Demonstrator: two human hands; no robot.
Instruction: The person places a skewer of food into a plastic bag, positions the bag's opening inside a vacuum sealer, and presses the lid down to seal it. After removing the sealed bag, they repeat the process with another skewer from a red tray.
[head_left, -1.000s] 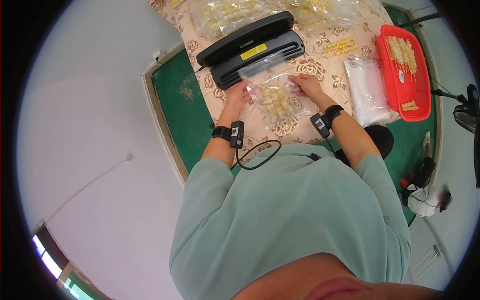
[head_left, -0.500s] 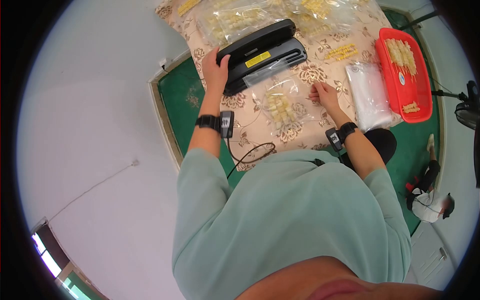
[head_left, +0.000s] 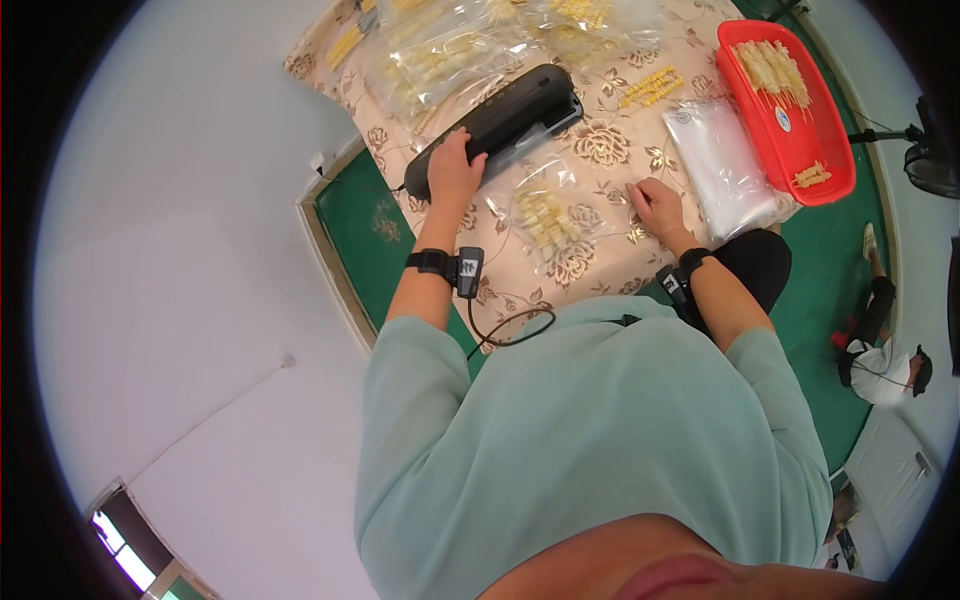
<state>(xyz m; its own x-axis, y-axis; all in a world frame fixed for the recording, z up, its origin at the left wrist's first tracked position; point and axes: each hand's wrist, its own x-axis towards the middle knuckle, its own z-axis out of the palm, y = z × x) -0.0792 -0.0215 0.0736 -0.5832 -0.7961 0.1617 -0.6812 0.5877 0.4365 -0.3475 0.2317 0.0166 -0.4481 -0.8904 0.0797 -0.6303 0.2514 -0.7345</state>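
Left hand [head_left: 455,175]: palm down, fingers spread flat on the near left end of the black sealer's lid — pressing on it, gripping nothing.
Right hand [head_left: 655,205]: resting on the cloth with fingers loosely curled, just beside the right edge of the clear bag; whether the fingertips touch the bag cannot be told.
Black sealer [head_left: 505,125]: long, lid down, lying aslant across the middle of the tabletop, its left end near the left edge.
Clear bag [head_left: 545,205]: flat on the cloth between the two hands, its far end running under the sealer's lid; pale skewered pieces show inside.
Flowered cloth [head_left: 600,255]: covers the tabletop — green surface shows along the left and near edges.
Stack of empty bags [head_left: 720,170]: right of the right hand, toward the right edge.
Red tray [head_left: 835,175]: at the right edge, holding pale skewers.
Filled bags [head_left: 440,50]: piled along the far edge, behind the sealer.
Loose skewers [head_left: 648,87]: on the cloth between sealer and tray.
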